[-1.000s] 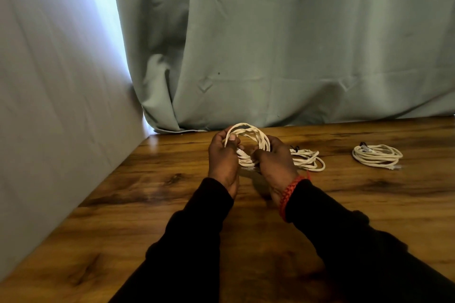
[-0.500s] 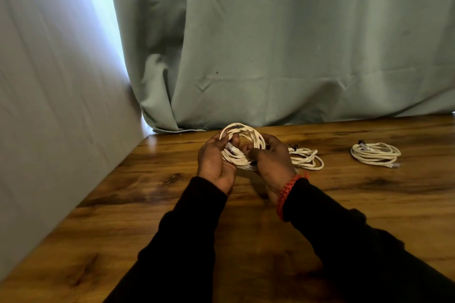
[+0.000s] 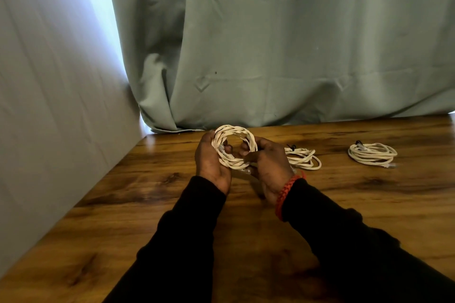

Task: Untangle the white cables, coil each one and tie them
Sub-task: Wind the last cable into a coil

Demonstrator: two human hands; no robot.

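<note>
Behind everything, a grey-green curtain (image 3: 283, 39), hanging to the far edge of a wooden table (image 3: 123, 204), with a pale wall (image 3: 49, 81) closing off the left side. Same layout as half a second back, only the view shifted slightly.

Above the table's far middle, a coiled white cable (image 3: 234, 147) held up off the wood between both hands. Compared with the earlier frame, more open as a ring now, its hole showing clearly, fingertips visible through it.

Left hand (image 3: 211, 162) cupped under the coil's left side, palm turned more upward than before, fingers curled round the strands. Right hand (image 3: 268, 162) gripping the coil's right side, fingers wrapped over it; red braided bracelet (image 3: 288, 194) on that wrist. Black sleeves (image 3: 187, 241) cut off by the bottom edge.

Just right of the right hand, a second coil (image 3: 305, 158) lying flat, unmoved, its near-left part hidden behind the hand. Well to the right, a third coil (image 3: 371, 154), also unmoved. Small dark ties on both hard to make out. Connector at the held coil's lower edge blurred.
</note>
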